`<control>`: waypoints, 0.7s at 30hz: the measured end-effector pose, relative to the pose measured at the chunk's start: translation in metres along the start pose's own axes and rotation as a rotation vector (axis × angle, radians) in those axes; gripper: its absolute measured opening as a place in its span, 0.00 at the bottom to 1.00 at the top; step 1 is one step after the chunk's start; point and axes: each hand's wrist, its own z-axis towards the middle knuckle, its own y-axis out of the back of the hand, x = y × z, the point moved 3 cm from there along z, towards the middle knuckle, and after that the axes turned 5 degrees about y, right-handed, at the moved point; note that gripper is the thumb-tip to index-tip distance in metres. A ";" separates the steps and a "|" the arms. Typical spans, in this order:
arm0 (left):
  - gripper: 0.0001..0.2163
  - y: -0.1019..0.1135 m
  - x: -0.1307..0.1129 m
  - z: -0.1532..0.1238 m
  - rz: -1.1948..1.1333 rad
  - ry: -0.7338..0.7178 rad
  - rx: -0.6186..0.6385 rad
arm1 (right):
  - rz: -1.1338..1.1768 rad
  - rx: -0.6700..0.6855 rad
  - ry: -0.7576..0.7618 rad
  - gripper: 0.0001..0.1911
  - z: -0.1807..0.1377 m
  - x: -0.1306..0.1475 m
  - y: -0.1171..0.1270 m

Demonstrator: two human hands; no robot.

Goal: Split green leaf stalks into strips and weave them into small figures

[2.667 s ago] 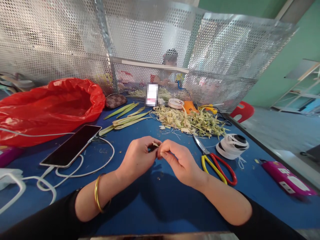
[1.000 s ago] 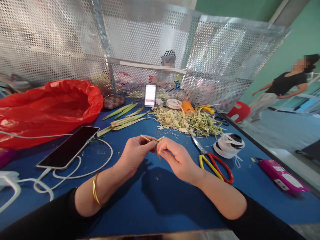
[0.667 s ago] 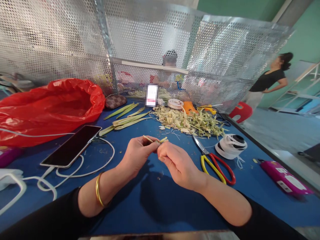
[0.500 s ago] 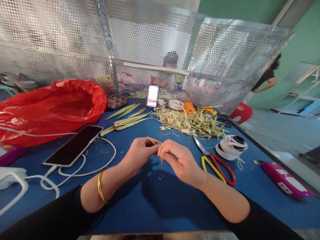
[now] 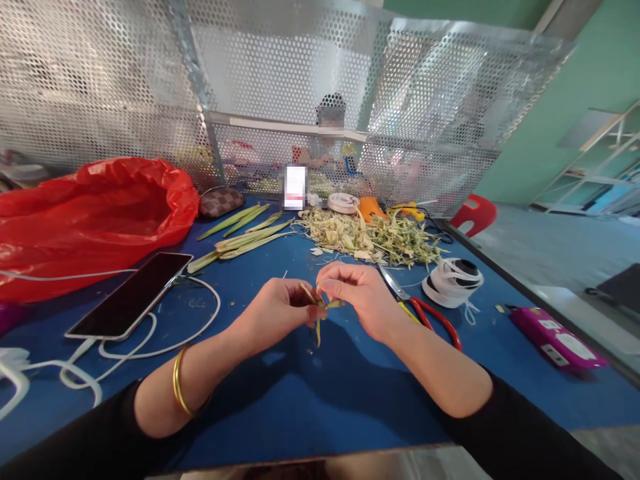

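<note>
Over the middle of the blue table (image 5: 280, 427), my two hands meet around a small yellow-green plant strip (image 5: 319, 331). My left hand (image 5: 275, 308) pinches it between thumb and fingers, one end dangling below the fingertips. Fingers and thumb of my right hand (image 5: 357, 293) are pressed together at the same piece, from the right. How the piece is folded or tied is hidden by the fingers. Beyond my hands lies a pile of pale and green plant bits (image 5: 370, 237). Several long green stalks (image 5: 250, 240) lie further left.
Scissors (image 5: 435, 320) with red and yellow handles and a white ribbon spool (image 5: 454, 283) lie right, near a purple packet (image 5: 555, 340). Left are a cabled phone (image 5: 133, 293) and a red plastic bag (image 5: 100, 223). A perforated metal screen (image 5: 280, 67) stands behind; a person sits beyond it.
My right hand has shifted its pinch, its fingers now higher on the piece. More of the plant strip shows hanging below my left fingers. The view has turned slightly right.
</note>
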 end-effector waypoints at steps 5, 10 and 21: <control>0.09 -0.001 -0.004 -0.004 0.069 -0.069 -0.031 | 0.147 -0.118 -0.222 0.08 0.003 -0.014 0.007; 0.10 -0.002 -0.010 -0.008 0.029 -0.151 -0.030 | 0.241 -0.096 -0.386 0.09 0.005 -0.027 0.010; 0.05 0.018 -0.004 0.002 -0.184 -0.099 -0.353 | -0.554 0.067 -0.032 0.09 0.004 -0.016 0.007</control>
